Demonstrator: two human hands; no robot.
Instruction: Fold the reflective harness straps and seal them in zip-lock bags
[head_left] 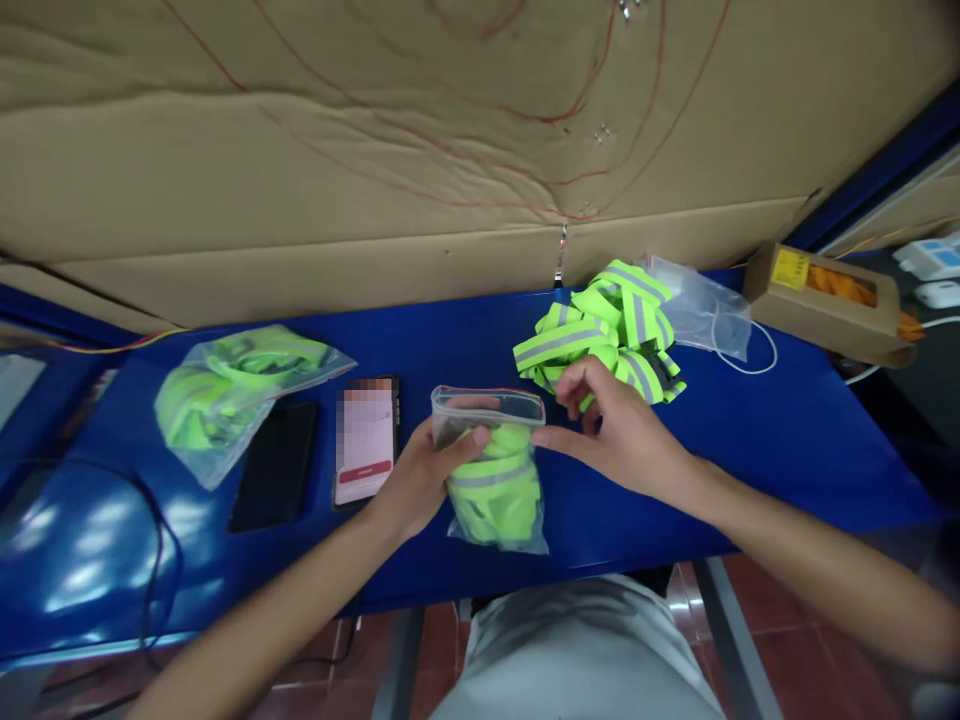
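Note:
My left hand (431,470) grips a clear zip bag (495,490) near its top, thumb in front and fingers behind. Inside the bag are folded neon-yellow straps with grey reflective stripes. My right hand (622,430) is at the bag's upper right corner, its thumb stretched toward the edge and its other fingers curled apart from the thumb. Whether that thumb touches the plastic I cannot tell. Just beyond my right hand lies a loose heap of the same reflective straps (600,325).
Left on the blue table (600,510) lie more bagged reflective straps (232,385), a dark flat object (276,465) and a lit phone (366,440). At the right are an empty-looking clear bag (701,305), a white cable (750,370) and a cardboard box (832,300). A cardboard-covered panel (375,180) stands behind.

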